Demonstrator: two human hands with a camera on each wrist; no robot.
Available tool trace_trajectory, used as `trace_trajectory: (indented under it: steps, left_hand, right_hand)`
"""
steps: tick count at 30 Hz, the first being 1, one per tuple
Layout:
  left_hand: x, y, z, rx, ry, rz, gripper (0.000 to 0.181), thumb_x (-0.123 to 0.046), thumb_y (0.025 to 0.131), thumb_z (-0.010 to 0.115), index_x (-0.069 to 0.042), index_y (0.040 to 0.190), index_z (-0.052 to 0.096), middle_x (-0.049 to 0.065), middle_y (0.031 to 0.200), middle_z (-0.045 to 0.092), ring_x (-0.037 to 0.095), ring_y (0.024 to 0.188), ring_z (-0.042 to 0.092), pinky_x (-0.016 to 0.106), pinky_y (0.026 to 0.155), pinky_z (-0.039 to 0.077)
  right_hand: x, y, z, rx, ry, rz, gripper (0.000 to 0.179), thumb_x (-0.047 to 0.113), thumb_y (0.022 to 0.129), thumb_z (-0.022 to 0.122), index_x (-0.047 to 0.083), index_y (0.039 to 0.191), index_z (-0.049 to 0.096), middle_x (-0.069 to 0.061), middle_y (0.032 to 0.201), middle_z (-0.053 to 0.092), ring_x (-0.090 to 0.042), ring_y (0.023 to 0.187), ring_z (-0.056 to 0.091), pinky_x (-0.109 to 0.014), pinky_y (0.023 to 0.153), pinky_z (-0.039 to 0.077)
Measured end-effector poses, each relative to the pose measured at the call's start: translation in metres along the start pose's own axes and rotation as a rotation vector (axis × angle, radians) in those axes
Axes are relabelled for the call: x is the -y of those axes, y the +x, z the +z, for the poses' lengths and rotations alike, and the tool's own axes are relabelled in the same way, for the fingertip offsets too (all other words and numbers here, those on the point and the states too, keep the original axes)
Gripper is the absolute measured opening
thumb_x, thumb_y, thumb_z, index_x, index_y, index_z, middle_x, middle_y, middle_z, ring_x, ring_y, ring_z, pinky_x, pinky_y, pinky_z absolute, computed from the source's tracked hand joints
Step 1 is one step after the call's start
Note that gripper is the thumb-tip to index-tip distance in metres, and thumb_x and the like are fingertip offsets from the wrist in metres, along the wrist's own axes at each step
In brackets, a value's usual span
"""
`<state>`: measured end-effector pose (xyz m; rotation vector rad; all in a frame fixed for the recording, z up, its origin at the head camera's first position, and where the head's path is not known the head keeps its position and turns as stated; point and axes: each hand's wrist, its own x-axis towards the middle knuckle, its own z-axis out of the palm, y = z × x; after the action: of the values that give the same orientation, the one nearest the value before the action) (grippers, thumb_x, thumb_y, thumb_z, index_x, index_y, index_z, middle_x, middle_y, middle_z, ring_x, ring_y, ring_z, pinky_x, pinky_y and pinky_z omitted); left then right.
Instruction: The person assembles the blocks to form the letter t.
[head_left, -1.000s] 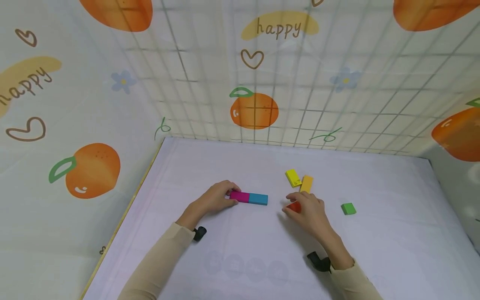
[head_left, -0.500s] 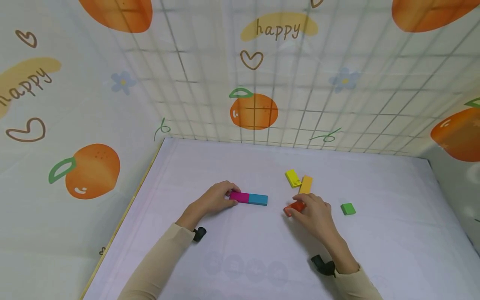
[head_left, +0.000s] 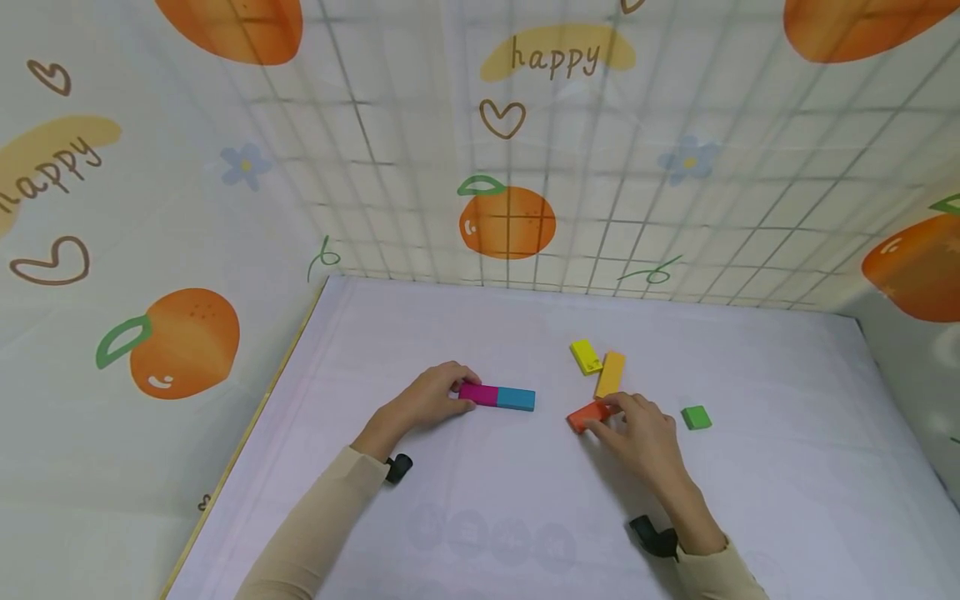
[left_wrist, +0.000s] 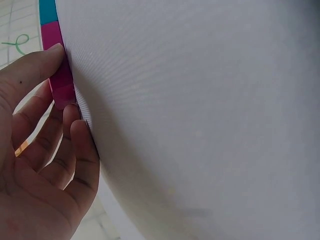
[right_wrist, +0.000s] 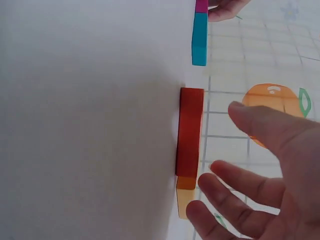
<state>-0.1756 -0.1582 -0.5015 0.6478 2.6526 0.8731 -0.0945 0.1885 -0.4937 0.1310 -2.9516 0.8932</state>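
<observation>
My left hand (head_left: 433,397) pinches the left end of a magenta block (head_left: 480,394), thumb on the near side and fingers on the far side. A blue block (head_left: 517,400) lies end to end with it, in one straight row on the white tabletop. To the right, a red block (head_left: 587,416) lies at a slant, apart from that row. My right hand (head_left: 643,437) hovers at its right end. In the right wrist view the thumb and loosely bent fingers stand clear of the red block (right_wrist: 190,132), with nothing between them.
Behind the red block lie an orange-yellow block (head_left: 611,374) and a yellow block (head_left: 586,357), close together. A green block (head_left: 697,417) sits to the right of my right hand. A printed curtain (head_left: 420,217) hangs behind a tabletop (head_left: 420,325).
My right hand has drawn back to the right and slightly nearer, letting go of the red block, which now shows more fully. The left hand and the magenta and blue blocks stay put.
</observation>
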Motion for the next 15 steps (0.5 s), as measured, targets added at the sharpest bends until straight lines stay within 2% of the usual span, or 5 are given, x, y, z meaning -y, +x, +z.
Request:
trace_trajectory:
  steps: [9, 15]
  left_hand:
    - [0.0007, 0.0005, 0.0003, 0.006, -0.007, 0.0, 0.033, -0.021, 0.089, 0.078, -0.019, 0.12, 0.067, -0.008, 0.107, 0.06, 0.014, 0.097, 0.054, 0.034, 0.087, 0.046]
    - [0.001, -0.0001, -0.0004, 0.006, 0.008, -0.001, 0.033, -0.022, 0.089, 0.078, -0.019, 0.12, 0.068, -0.008, 0.106, 0.06, 0.014, 0.097, 0.054, 0.035, 0.087, 0.047]
  right_hand:
    - [-0.0005, -0.0006, -0.0016, 0.016, -0.036, 0.032, 0.049, 0.038, 0.084, 0.081, 0.001, 0.114, 0.068, -0.009, 0.096, 0.067, -0.025, 0.08, 0.057, -0.048, 0.07, 0.04]
    - [-0.001, -0.0013, 0.0008, 0.036, -0.063, 0.057, 0.053, 0.041, 0.083, 0.081, 0.002, 0.115, 0.068, -0.012, 0.098, 0.066, -0.029, 0.084, 0.058, -0.051, 0.072, 0.042]
